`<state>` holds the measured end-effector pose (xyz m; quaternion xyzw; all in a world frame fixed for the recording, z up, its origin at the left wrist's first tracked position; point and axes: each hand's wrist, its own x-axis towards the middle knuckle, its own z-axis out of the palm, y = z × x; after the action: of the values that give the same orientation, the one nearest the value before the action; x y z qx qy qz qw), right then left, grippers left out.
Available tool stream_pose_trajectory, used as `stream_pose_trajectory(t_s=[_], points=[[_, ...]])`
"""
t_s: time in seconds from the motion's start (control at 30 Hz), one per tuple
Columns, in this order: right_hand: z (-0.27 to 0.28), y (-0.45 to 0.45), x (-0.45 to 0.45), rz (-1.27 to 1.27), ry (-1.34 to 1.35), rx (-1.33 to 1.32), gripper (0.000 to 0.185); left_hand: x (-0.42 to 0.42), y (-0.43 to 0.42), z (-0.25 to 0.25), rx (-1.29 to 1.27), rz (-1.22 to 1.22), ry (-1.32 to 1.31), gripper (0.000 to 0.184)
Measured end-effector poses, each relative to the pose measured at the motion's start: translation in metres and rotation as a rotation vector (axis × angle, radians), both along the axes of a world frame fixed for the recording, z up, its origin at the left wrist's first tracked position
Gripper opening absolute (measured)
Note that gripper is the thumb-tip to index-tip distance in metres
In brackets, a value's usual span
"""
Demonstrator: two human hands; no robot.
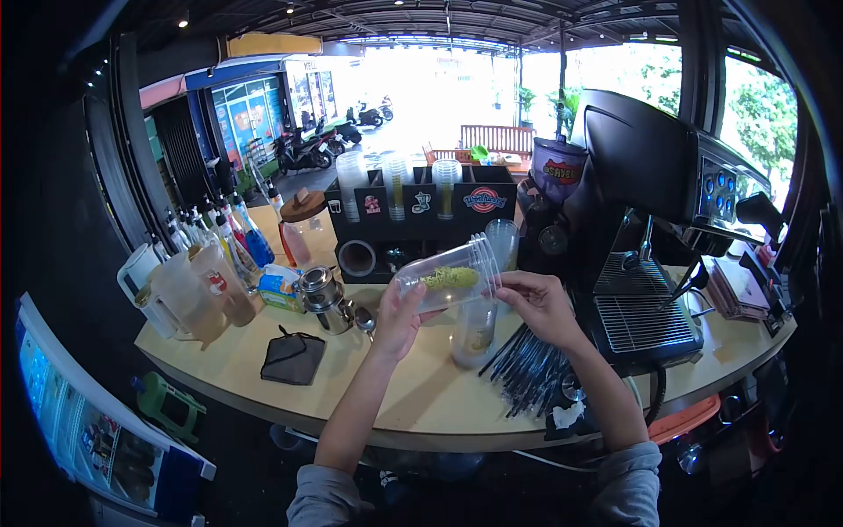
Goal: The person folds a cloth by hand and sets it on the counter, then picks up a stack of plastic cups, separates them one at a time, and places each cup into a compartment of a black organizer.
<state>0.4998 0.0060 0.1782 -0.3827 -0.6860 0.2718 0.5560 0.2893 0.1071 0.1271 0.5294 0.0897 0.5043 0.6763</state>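
Tilted nearly sideways above the counter is a small nested stack of clear plastic cups (430, 279) with a yellow-green print. My left hand (401, 321) is closed round its base end, on the left. At the rim end, my right hand (540, 307) pinches the edge of the cups between thumb and fingers. Behind and below them, more clear plastic cups (474, 344) stand upright on the counter, partly covered by the held ones. A spread of dark wrapped straws (529, 369) lies under my right forearm.
A black organizer (421, 215) holding cup stacks stands at the back. The espresso machine (645, 303) is on the right. Pitchers (189, 299), syrup bottles (250, 233), a metal pot (325, 300) and a dark cloth pouch (293, 356) occupy the left side of the counter (395, 400).
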Motion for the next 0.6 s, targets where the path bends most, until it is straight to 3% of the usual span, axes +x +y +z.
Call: stream_pose_trajectory(t_s=[0.6], points=[[-0.006, 0.005, -0.011, 0.071, 0.025, 0.002, 0.023, 0.007, -0.001, 0.013, -0.047, 0.057, -0.097, 0.038]])
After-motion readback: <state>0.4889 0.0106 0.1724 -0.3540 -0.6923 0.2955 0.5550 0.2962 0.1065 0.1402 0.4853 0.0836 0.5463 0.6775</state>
